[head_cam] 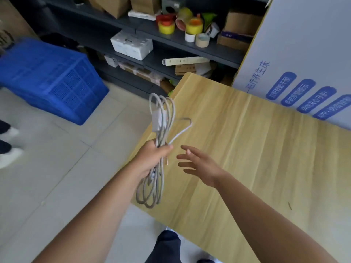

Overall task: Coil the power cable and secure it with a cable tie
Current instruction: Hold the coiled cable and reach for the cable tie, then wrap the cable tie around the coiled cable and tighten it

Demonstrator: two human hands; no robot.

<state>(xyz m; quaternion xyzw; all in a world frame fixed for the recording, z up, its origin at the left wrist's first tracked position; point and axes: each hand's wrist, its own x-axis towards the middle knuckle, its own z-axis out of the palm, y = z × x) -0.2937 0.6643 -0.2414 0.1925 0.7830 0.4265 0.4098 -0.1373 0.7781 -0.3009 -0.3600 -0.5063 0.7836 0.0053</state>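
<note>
left hand (152, 158) grip: holds cable (161, 118) bundle mid | right hand (199, 166): wide, empty | cable: light, floppy; pinch middle

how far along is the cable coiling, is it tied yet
Coiling looks done: the cable hangs in several loops above and below the left hand, which grips it at the middle. One loose end sticks out toward the table. The right hand is open and empty beside it. Left: the tie; none is visible.
</note>
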